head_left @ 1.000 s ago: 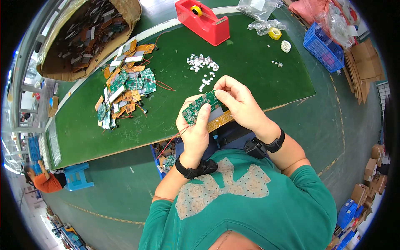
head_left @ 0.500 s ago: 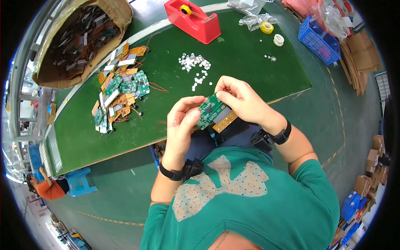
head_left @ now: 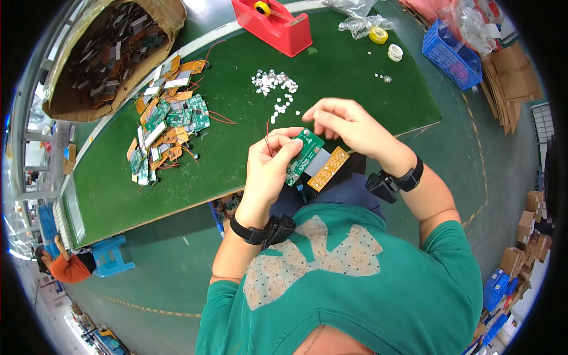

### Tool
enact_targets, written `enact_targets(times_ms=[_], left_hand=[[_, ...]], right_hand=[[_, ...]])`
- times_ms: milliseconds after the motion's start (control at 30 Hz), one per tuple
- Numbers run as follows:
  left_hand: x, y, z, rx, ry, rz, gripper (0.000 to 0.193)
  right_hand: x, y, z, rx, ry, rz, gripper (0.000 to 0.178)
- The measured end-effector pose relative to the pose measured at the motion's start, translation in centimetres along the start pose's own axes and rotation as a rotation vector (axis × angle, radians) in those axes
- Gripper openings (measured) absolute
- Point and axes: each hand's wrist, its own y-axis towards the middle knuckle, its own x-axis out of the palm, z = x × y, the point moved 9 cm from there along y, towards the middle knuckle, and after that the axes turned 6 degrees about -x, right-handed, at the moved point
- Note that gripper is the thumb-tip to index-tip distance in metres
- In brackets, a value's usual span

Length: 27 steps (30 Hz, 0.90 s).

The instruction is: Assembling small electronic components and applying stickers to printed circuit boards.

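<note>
My left hand [head_left: 269, 165] is closed on one end of a green circuit board [head_left: 306, 155], pinched between thumb and fingers above my lap. A grey flat piece [head_left: 318, 163] lies along the board's right side, and beyond it is a yellow-orange perforated strip [head_left: 329, 168]. Thin red wires [head_left: 267, 139] rise beside the left fingers. My right hand [head_left: 346, 125] hovers off the board's upper end, thumb and forefinger drawn together; whatever may be between them is too small to make out. Past the hands, small white pieces [head_left: 272, 83] lie scattered on the green tabletop [head_left: 236, 151].
A heap of similar boards with wires [head_left: 171, 127] lies on the left of the table. Behind it stands a carton of parts [head_left: 112, 65]. At the far side are a red tape dispenser [head_left: 275, 26], tape rolls [head_left: 378, 34] and a blue basket [head_left: 452, 56]. Another person [head_left: 68, 266] sits far left.
My right hand has let go of the board and lifted away from it. The board has been turned, showing a different face, more of the yellow-orange strip, and red wires by my left hand.
</note>
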Motion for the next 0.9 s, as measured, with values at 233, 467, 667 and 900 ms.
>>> enact_targets(times_ms=[233,467,667,900], left_hand=[[-1.1,-0.5,-0.3,-0.004,-0.056,0.009,0.012],[-2.2,-1.1,-0.1,-0.003,-0.097,0.034,0.013],[-2.9,-1.6,0.2,-0.004,-0.128,0.027,0.014],[-3.0,-2.0,0.3,0.017,-0.124,0.033,0.014]], right_hand=[[-9.1,6.7,-6.7,-0.539,-0.803,0.442,0.046],[-11.5,18.1,-5.5,0.037,-0.891,0.231,0.043],[-12.5,20.4,-3.5,0.191,-0.779,0.247,0.031],[-11.2,19.5,-6.0,0.06,-0.787,0.307,0.02]])
